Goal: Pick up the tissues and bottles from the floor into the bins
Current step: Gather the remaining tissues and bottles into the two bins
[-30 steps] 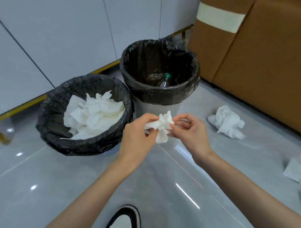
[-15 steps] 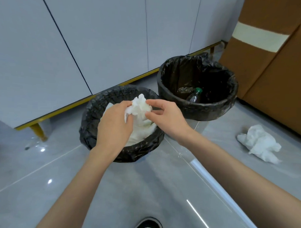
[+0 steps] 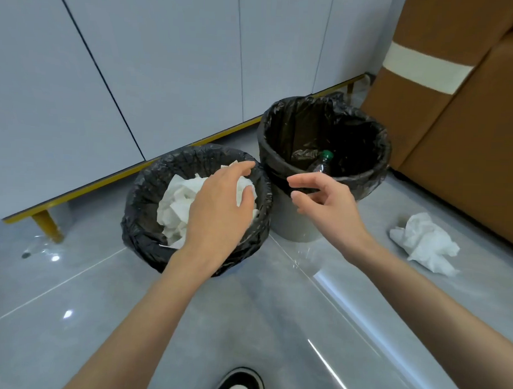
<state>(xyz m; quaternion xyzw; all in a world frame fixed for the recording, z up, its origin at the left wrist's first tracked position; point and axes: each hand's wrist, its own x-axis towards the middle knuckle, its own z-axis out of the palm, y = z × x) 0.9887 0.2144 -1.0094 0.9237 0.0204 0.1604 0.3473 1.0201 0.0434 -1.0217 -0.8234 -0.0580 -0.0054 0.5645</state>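
Two bins lined with black bags stand by the wall. The low left bin (image 3: pixel 138 213) is filled with crumpled white tissues (image 3: pixel 176 206). My left hand (image 3: pixel 220 204) hovers over it with fingers spread, holding nothing. My right hand (image 3: pixel 324 202) is in front of the taller right bin (image 3: pixel 363 183), fingers loosely apart and empty. Inside that bin lies a clear bottle with a green cap (image 3: pixel 323 161). One crumpled tissue (image 3: pixel 425 244) lies on the floor to the right.
A brown cabinet (image 3: pixel 468 161) with a cream stripe stands at the right. Grey wall panels with a gold-coloured base rail (image 3: pixel 104 183) run behind the bins. The toe of my shoe (image 3: pixel 240 385) shows at the bottom on the glossy grey tile floor.
Both hands carried a crumpled tissue over to the left bin and let it go. The hands have since opened and moved apart; the tissue now lies with the others in the bin.
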